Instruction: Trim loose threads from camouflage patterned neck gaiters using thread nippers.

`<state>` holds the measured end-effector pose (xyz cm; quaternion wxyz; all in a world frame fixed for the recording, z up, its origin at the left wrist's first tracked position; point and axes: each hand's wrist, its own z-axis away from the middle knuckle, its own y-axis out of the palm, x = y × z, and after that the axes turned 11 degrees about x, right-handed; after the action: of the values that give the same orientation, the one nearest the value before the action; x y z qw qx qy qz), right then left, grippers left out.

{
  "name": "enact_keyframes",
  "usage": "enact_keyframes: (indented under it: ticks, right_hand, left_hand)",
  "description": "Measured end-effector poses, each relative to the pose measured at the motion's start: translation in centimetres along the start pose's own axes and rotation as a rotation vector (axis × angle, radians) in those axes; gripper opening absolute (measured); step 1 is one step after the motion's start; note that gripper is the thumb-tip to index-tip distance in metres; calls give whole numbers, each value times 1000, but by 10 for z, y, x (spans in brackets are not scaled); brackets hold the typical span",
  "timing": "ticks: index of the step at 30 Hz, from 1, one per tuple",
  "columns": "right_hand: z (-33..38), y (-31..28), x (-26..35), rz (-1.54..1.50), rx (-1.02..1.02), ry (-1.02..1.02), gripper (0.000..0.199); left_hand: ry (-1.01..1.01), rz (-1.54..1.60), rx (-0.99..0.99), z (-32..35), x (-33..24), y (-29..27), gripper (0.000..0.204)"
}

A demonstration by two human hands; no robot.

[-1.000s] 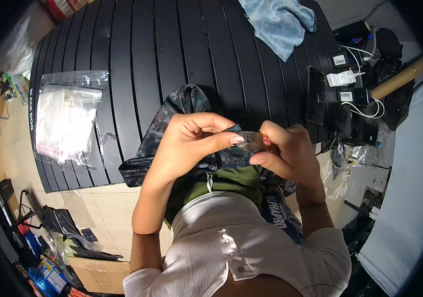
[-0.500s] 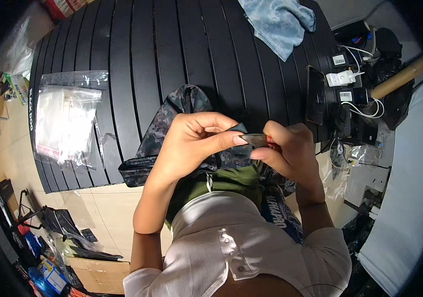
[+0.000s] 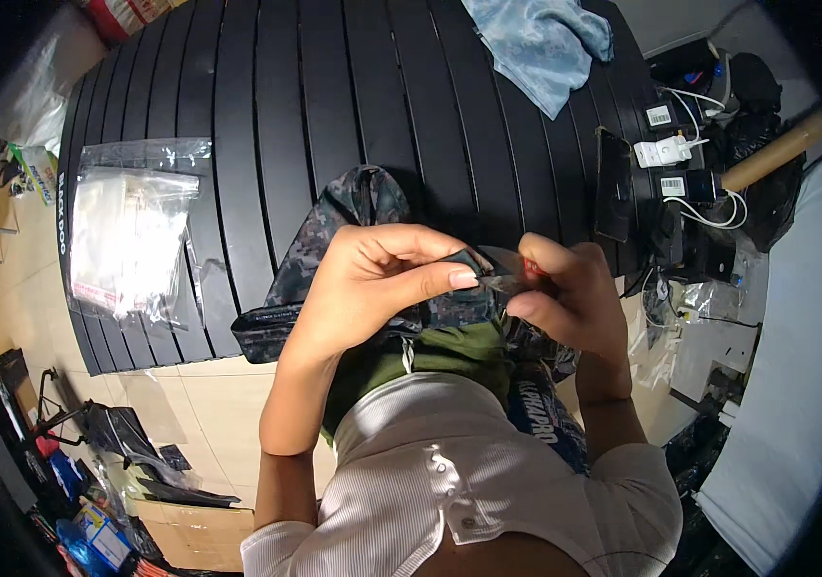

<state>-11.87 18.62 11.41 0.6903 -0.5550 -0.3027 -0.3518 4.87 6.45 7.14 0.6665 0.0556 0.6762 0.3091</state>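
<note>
My left hand (image 3: 372,279) pinches a dark edge of a camouflage garment (image 3: 339,216) between thumb and fingers. My right hand (image 3: 569,288) is closed around small thread snips (image 3: 515,273) with grey metal blades and a bit of red by the fingers. The blades point left and meet the pinched edge beside my left thumb tip; whether they touch the fabric is hard to tell. The rest of the garment drapes over the table edge towards my lap, with a dark waistband-like strip (image 3: 262,332) at its left. Part of it is hidden behind my hands.
The garment lies on a black slatted table (image 3: 286,77). Clear plastic bags (image 3: 137,236) lie at the left, a light blue cloth (image 3: 550,48) at the far right. A dark phone-like slab (image 3: 613,183) and white chargers (image 3: 663,151) sit along the right edge.
The snips and my right hand have shifted slightly, and the blades now look spread by the fabric edge. My left hand has turned the pinched edge a little, showing more of it.
</note>
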Motion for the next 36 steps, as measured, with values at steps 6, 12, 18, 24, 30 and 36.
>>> enact_keyframes:
  ticks: [6,12,18,24,30,36]
  right_hand:
    - [-1,-1,2,-20,52,19,38]
    - [4,-5,2,45,28,-1,41]
    - [4,-4,4,160,6,-22,43]
    - [3,6,7,275,-64,-11,47]
    - [3,3,6,431,-42,28,52]
    - [2,2,9,525,-50,27,53]
  left_hand:
    - [19,9,87,2,0,-3,15]
    - [-35,-26,69,1,-3,-1,9]
    - [-27,2,59,1,-2,-3,9]
    - [-117,-71,76,1,-2,-4,9]
    - [-119,-25,105,1,0,-4,11]
    - [-153,-26,119,-1,0,-6,11]
